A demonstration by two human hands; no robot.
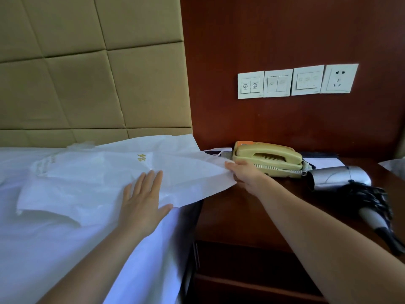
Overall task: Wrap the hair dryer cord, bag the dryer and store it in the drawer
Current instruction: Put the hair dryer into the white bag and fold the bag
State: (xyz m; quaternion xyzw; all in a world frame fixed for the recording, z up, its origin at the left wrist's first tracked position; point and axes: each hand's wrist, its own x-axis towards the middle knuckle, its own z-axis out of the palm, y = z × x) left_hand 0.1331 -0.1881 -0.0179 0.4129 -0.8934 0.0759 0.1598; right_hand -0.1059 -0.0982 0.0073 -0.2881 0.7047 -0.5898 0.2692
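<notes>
The left hand (pixel 142 200) lay open-fingered on the thin, limp white bag (pixel 105 172) while the right hand's (pixel 245 175) fingers pinched its right edge, its best hold

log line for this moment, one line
stage: bagging prep | left hand: flat on bag | right hand: gripping bag edge | dryer: on nightstand, cord wrapped

Soft daylight, wide-angle edge distortion.

Headboard (pixel 87 62): tan, padded, quilted | wall panel (pixel 285 36): dark red-brown wood | switch plates (pixel 295 82): four, white, mounted in a row | nightstand (pixel 252 216): dark wood
</notes>
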